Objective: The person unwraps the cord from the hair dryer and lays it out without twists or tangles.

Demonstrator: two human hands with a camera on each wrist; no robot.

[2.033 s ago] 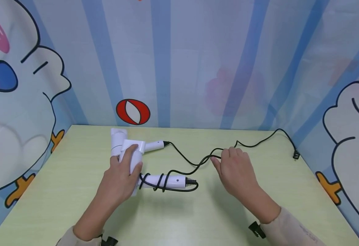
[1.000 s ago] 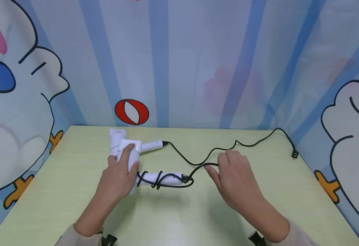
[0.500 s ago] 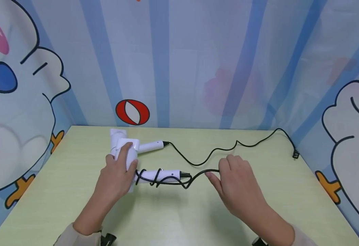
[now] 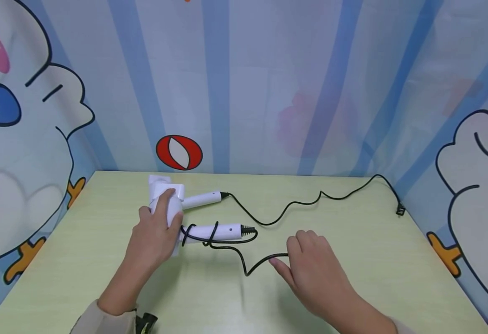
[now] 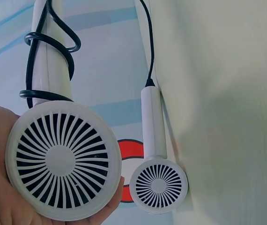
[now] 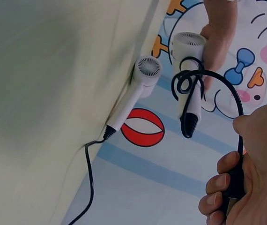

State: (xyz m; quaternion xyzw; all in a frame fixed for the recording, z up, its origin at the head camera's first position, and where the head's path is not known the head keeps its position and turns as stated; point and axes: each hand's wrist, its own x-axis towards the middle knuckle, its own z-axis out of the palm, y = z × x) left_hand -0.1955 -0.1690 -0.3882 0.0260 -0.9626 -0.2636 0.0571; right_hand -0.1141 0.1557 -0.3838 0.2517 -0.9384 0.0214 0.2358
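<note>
My left hand [image 4: 154,241] grips a white hair dryer [image 4: 227,231] round its barrel, with the handle pointing right. Its black cord [image 4: 277,255] winds loosely round the handle, then runs across to my right hand [image 4: 317,273]. In the right wrist view, the right hand's fingers curl round the black plug [image 6: 235,185] at the cord's end, the thumb against the cord. The left wrist view shows the held dryer's round vented back [image 5: 61,159] against the palm. A second white hair dryer [image 4: 202,199] lies behind the first, partly hidden by it, touched by neither hand as far as visible.
The second dryer's black cord [image 4: 296,202] stretches unwound to the right, ending in a plug [image 4: 400,209] near the table's right edge. Under everything is a pale table [image 4: 227,301]. A blue striped cartoon backdrop [image 4: 252,93] encloses its back and sides.
My right hand has drawn the cord down towards me, and it hangs looser, with less of it wound round the handle. The left hand has shifted slightly left with the dryer.
</note>
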